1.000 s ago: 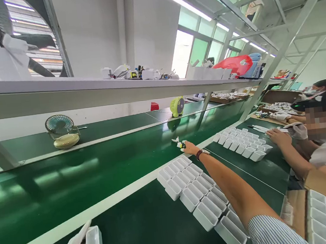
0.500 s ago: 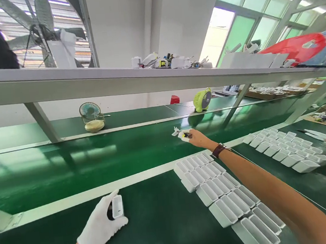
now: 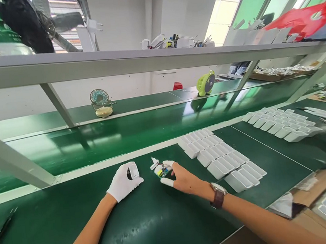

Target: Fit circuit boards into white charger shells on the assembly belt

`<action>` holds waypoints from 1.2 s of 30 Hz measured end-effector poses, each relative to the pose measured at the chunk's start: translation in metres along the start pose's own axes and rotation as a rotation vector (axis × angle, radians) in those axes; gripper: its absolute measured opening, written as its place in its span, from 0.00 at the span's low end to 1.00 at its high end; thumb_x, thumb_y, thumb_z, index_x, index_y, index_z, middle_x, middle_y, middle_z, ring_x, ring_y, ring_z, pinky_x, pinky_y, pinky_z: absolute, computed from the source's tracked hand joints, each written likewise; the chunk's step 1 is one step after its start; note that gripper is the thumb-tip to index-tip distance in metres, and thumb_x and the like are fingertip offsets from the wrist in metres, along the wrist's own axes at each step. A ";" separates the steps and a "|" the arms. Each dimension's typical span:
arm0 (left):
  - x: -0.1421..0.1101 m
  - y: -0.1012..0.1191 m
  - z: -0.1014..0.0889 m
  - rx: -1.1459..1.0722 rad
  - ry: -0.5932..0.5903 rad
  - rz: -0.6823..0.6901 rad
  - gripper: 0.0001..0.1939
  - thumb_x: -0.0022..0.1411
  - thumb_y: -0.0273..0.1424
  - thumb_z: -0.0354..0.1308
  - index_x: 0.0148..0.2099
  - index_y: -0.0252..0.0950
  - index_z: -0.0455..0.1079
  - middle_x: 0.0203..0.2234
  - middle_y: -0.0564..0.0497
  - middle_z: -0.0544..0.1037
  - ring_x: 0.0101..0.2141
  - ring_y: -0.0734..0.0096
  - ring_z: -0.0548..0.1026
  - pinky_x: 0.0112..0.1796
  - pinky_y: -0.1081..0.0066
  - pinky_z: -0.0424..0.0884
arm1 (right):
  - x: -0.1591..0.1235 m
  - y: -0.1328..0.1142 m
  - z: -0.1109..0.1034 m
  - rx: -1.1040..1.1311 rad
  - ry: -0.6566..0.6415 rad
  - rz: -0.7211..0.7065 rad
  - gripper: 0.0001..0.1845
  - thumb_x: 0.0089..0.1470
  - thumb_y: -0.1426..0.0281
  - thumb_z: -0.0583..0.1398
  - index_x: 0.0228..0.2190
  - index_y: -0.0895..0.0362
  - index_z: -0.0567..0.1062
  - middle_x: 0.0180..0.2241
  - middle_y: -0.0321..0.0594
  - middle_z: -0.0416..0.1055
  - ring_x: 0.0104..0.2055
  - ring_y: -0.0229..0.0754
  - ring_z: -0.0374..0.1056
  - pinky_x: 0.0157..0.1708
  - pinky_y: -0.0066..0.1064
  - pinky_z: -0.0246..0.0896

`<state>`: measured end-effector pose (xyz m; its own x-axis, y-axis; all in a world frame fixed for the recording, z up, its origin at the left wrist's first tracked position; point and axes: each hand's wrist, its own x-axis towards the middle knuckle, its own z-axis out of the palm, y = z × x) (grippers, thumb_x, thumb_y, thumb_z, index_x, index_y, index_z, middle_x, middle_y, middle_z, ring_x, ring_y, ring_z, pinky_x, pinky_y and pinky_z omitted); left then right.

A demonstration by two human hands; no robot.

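The gloved left hand (image 3: 124,182) gripped a white case (image 3: 133,171), likely light, stiff and smooth, best held by its side walls. Rightward, over the tabletop (image 3: 150,224), a circuit board (image 3: 161,172), probably fragile, best taken by its edges, sat pinched in the right hand (image 3: 183,178).

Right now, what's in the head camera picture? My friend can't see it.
A person's gloved left hand holds a white case and the right hand a circuit board, over a green table. Rows of white boxes lie to the right; a teal fan and a lime fan stand behind.
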<state>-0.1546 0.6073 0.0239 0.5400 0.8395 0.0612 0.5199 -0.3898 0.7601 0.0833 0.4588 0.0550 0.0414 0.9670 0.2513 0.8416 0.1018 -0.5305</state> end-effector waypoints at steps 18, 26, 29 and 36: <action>0.000 0.006 0.000 -0.028 -0.015 -0.005 0.35 0.44 0.32 0.72 0.56 0.38 0.69 0.45 0.48 0.79 0.47 0.55 0.78 0.51 0.57 0.74 | 0.044 0.001 -0.010 -0.174 -0.470 -0.329 0.29 0.41 0.85 0.57 0.46 0.56 0.76 0.35 0.42 0.75 0.57 0.54 0.67 0.55 0.41 0.61; -0.009 0.003 -0.003 -0.072 -0.020 0.030 0.33 0.46 0.32 0.71 0.56 0.41 0.69 0.50 0.49 0.78 0.51 0.56 0.76 0.55 0.55 0.70 | 0.043 -0.008 -0.019 0.319 -0.092 -0.125 0.32 0.49 0.74 0.59 0.57 0.55 0.68 0.42 0.43 0.70 0.37 0.41 0.69 0.39 0.35 0.70; -0.019 0.005 -0.003 -0.149 -0.008 0.037 0.36 0.48 0.32 0.70 0.59 0.42 0.66 0.53 0.49 0.77 0.51 0.57 0.76 0.55 0.56 0.71 | 0.051 -0.015 -0.008 0.548 -0.040 -0.101 0.32 0.50 0.72 0.60 0.58 0.52 0.67 0.42 0.42 0.70 0.38 0.40 0.69 0.39 0.35 0.71; -0.045 0.006 0.004 -0.173 0.062 0.007 0.42 0.48 0.28 0.68 0.66 0.44 0.60 0.53 0.49 0.76 0.45 0.61 0.78 0.49 0.59 0.76 | 0.045 -0.018 0.033 0.959 -0.101 -0.018 0.31 0.50 0.69 0.64 0.56 0.55 0.66 0.47 0.45 0.71 0.47 0.41 0.72 0.48 0.37 0.72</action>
<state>-0.1733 0.5659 0.0234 0.4988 0.8606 0.1029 0.3912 -0.3295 0.8593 0.0525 0.5084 0.0491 -0.0513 0.9745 0.2184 0.0422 0.2207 -0.9744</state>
